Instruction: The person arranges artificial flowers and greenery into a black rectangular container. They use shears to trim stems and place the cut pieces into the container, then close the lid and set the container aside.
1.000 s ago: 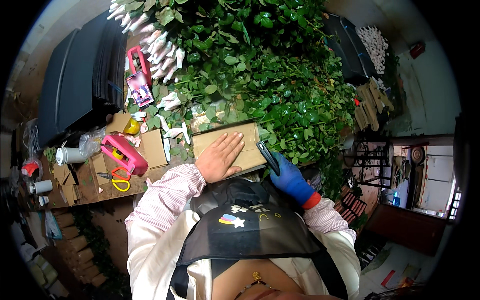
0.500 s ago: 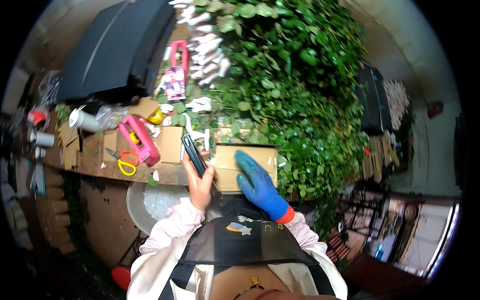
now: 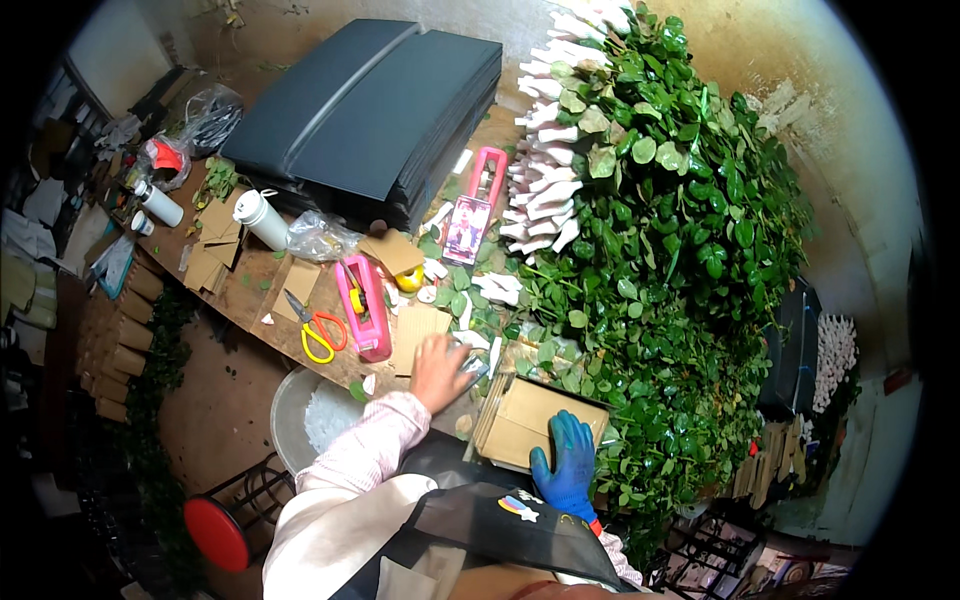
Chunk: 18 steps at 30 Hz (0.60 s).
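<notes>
The right hand (image 3: 567, 467), in a blue glove, lies flat with its fingers out on the brown cardboard (image 3: 515, 422), low in the picture, just right of the middle. It grips nothing. The bare left hand (image 3: 438, 374) is near the middle, over the table edge. A small dark thing (image 3: 476, 372) is at its fingertips, but I cannot tell if it is held. Left of that hand are a pink tape holder (image 3: 366, 318) and scissors (image 3: 318, 335) with red and yellow handles. Green leafy stems (image 3: 690, 210) fill the upper right. A red stool (image 3: 217, 533) is at lower left.
</notes>
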Each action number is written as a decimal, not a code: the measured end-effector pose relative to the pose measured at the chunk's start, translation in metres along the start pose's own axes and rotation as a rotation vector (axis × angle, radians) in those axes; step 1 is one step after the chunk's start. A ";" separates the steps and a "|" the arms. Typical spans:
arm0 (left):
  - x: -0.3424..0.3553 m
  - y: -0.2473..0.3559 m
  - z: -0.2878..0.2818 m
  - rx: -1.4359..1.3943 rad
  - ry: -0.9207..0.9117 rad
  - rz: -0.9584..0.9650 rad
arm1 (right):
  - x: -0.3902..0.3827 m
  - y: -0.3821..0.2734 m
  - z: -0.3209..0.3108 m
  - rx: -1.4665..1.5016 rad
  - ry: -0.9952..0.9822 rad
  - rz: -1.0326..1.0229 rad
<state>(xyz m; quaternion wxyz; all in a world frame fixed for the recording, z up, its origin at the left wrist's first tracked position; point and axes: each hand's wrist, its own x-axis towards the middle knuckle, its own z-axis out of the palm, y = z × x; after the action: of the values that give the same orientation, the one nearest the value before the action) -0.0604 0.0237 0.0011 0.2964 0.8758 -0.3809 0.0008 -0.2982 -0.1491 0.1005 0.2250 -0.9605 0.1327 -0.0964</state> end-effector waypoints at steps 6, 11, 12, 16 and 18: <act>0.147 -0.086 -0.011 -0.060 0.297 -0.170 | 0.002 0.000 0.001 -0.015 -0.019 -0.001; 0.232 -0.127 0.013 -0.013 0.021 -0.348 | 0.003 0.001 0.001 -0.021 0.008 0.009; 0.238 -0.136 0.019 -0.009 0.033 -0.370 | 0.004 0.002 0.001 -0.017 0.003 0.012; 0.254 -0.126 0.014 -0.465 0.483 -0.476 | 0.004 0.002 0.001 -0.011 0.019 0.025; 0.232 -0.120 0.000 -0.709 0.625 -0.362 | 0.006 0.001 -0.001 -0.014 0.011 0.013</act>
<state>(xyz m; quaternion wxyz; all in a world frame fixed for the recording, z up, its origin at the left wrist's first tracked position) 0.1844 -0.0664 -0.0085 0.6708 0.7312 -0.0930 0.0824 -0.2926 -0.1521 0.1013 0.2181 -0.9606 0.1409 -0.0992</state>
